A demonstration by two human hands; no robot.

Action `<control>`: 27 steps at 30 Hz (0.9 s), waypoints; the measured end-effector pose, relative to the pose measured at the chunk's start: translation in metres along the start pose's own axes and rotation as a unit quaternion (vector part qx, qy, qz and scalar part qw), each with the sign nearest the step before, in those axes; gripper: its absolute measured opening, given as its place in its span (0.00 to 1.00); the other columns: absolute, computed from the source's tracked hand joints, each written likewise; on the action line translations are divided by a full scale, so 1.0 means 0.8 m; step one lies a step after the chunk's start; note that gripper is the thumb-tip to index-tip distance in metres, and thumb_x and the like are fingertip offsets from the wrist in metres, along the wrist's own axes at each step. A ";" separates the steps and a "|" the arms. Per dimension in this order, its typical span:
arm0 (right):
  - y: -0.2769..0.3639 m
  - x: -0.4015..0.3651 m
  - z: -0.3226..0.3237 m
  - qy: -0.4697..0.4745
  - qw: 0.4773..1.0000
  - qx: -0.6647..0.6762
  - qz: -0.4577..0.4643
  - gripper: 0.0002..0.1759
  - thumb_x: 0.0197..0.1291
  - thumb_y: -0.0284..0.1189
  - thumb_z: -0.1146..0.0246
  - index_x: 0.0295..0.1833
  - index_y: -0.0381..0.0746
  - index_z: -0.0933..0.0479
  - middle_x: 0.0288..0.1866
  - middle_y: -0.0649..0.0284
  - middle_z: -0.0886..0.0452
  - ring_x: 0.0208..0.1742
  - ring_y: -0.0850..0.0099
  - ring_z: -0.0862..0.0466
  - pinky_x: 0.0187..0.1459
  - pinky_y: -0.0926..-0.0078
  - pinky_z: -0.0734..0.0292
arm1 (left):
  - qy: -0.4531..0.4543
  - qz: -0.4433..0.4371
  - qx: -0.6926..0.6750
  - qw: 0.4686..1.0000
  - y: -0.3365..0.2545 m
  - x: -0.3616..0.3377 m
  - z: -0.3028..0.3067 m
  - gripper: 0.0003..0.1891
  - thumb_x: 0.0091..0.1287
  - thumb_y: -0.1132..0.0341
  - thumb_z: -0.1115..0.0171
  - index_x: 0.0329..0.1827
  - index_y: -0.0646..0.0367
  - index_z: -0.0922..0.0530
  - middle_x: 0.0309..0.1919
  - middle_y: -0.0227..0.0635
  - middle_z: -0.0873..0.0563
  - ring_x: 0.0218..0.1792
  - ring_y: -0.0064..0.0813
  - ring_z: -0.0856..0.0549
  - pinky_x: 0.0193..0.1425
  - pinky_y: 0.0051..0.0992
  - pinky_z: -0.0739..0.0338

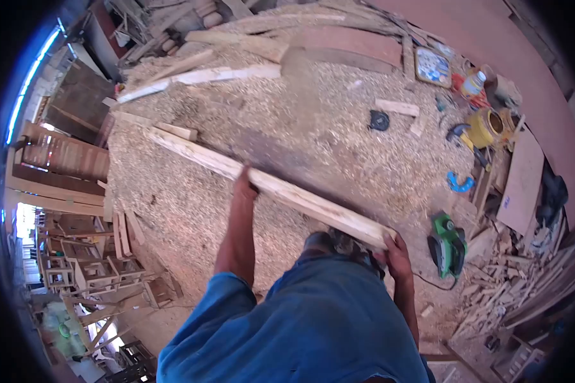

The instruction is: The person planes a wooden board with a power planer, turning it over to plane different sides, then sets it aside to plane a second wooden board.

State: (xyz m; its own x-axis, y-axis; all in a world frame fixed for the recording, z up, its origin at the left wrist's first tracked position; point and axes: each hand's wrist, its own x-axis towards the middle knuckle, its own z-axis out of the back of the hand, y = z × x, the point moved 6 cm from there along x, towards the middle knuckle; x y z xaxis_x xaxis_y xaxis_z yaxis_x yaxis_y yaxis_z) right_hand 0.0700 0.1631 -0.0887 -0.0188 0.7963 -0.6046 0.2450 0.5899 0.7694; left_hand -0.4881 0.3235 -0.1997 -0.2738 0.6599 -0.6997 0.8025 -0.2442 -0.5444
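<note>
A long pale wooden board (287, 191) slants across the middle of the head view, from upper left down to the right. My left hand (244, 182) grips its near edge around the middle, the thumb side toward the top face. At the right end, my right hand (395, 254) is closed around the board's corner. Part of the fingers of both hands is hidden under the wood. A green electric planer (448, 246) with a black cord lies on the ground to the right of my right hand.
Wood shavings (191, 185) cover the ground. A black tape measure (379, 120), a blue curved piece (460, 182) and a yellow container (484, 127) lie at the right. Scrap wood (505, 277) is heaped at lower right. Loose planks (236, 73) lie ahead; stools (99, 274) stand left.
</note>
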 end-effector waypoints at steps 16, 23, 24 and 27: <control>-0.131 -0.163 0.285 -0.356 0.934 0.037 -0.005 0.19 0.76 0.46 0.29 0.60 0.46 0.21 0.46 0.69 0.18 0.38 0.76 0.17 0.32 0.79 0.19 | 0.172 0.227 0.134 0.949 0.269 -0.222 -0.127 0.21 0.76 0.50 0.26 0.63 0.52 0.17 0.55 0.35 0.08 0.55 0.33 0.08 0.65 0.41 0.14; -0.119 -0.143 0.231 -0.356 0.928 0.081 0.072 0.12 0.75 0.35 0.33 0.57 0.42 0.20 0.39 0.68 0.18 0.33 0.77 0.19 0.34 0.77 0.20 | 0.155 0.186 0.181 0.953 0.264 -0.105 -0.065 0.26 0.78 0.45 0.31 0.68 0.52 0.21 0.53 0.36 0.11 0.56 0.37 0.11 0.59 0.47 0.13; -0.093 -0.138 0.197 -0.392 0.913 0.081 0.082 0.12 0.74 0.33 0.34 0.56 0.40 0.20 0.39 0.67 0.17 0.33 0.76 0.18 0.34 0.75 0.20 | 0.160 0.173 0.196 0.952 0.255 -0.086 -0.058 0.29 0.77 0.42 0.31 0.68 0.54 0.21 0.55 0.40 0.11 0.57 0.39 0.12 0.63 0.48 0.14; -0.087 -0.093 0.186 -0.359 0.931 0.031 0.049 0.13 0.74 0.31 0.32 0.57 0.36 0.20 0.42 0.64 0.16 0.38 0.72 0.15 0.37 0.71 0.18 | 0.168 0.183 0.233 0.940 0.212 -0.056 -0.067 0.37 0.75 0.35 0.33 0.70 0.60 0.23 0.60 0.49 0.12 0.61 0.46 0.13 0.72 0.51 0.19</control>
State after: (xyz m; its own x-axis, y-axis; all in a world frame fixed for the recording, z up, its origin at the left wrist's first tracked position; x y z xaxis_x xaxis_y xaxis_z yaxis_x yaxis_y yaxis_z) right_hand 0.1987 0.0429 -0.1276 0.6546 0.5375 -0.5317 0.2672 0.4934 0.8278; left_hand -0.3111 0.2906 -0.2356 0.2220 0.6393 -0.7362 0.4699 -0.7317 -0.4938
